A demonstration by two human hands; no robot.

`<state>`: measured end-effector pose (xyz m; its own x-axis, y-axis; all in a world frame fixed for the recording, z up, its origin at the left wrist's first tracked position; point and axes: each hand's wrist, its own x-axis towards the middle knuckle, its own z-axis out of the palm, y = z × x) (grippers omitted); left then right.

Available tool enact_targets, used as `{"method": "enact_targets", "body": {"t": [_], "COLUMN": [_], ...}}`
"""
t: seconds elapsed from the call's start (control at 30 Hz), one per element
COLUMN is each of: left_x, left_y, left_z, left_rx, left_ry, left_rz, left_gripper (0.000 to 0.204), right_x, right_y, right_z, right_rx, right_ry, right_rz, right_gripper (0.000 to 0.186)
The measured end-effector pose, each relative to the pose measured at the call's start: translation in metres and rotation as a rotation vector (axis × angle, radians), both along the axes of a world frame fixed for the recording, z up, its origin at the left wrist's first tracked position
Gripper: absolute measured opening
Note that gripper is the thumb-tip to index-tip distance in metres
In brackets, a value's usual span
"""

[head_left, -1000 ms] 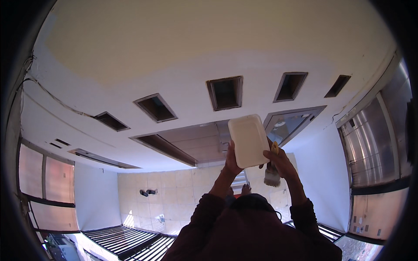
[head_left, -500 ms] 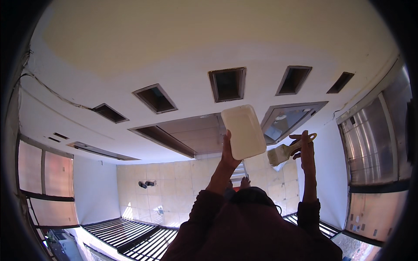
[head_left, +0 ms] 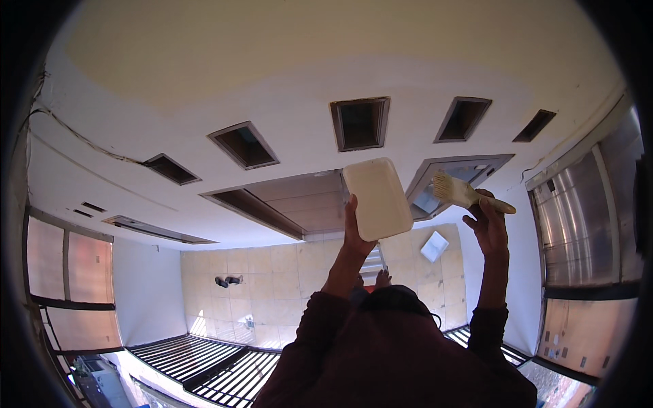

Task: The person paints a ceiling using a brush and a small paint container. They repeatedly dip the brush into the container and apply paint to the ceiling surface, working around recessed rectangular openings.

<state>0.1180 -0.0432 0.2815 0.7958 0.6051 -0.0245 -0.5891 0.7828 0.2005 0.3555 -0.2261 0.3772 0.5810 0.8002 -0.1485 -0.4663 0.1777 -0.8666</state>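
Observation:
My left hand (head_left: 355,228) grips the lower left edge of a cream rectangular tray (head_left: 377,198), raised in front of the wall. No contents can be made out in it. To its right, my right hand (head_left: 488,224) has its fingers around the handle of a wide paintbrush (head_left: 464,192). The pale bristles point left and slightly up, toward the tray but apart from it. Ahead rises a wall (head_left: 292,88), pale lilac below and yellowish cream higher up.
Small framed openings (head_left: 360,124) run in a row across the wall, above a doorway (head_left: 292,204) and a window (head_left: 462,180). Far below, a ladder (head_left: 373,266) stands by my feet on the tiled floor (head_left: 279,272). Dark sandals (head_left: 228,280), a white sheet-like thing (head_left: 434,246) and a barred railing (head_left: 197,367) also show.
My right hand has turned the paintbrush, so its bristles have swung from pointing down-left to up-left and risen. The tray in my left hand has shifted only slightly.

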Motion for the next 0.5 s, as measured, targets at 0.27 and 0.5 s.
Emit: {"method": "enact_targets", "body": {"t": [0.27,0.5], "left_x": [0.003,0.001], "left_y": [-0.002,-0.010], "left_z": [0.005,0.030], "left_rx": [0.005,0.035], "left_ry": [-0.012,0.032], "left_rz": [-0.018,0.003], "left_gripper": [0.063,0.065], "right_x": [-0.060,-0.071], "right_y": [0.091,0.135], "right_z": [0.091,0.073], "right_rx": [-0.254,-0.268], "right_ry": [-1.031,-1.359], "right_rz": [0.236,0.494], "right_gripper": [0.027,0.028]}}
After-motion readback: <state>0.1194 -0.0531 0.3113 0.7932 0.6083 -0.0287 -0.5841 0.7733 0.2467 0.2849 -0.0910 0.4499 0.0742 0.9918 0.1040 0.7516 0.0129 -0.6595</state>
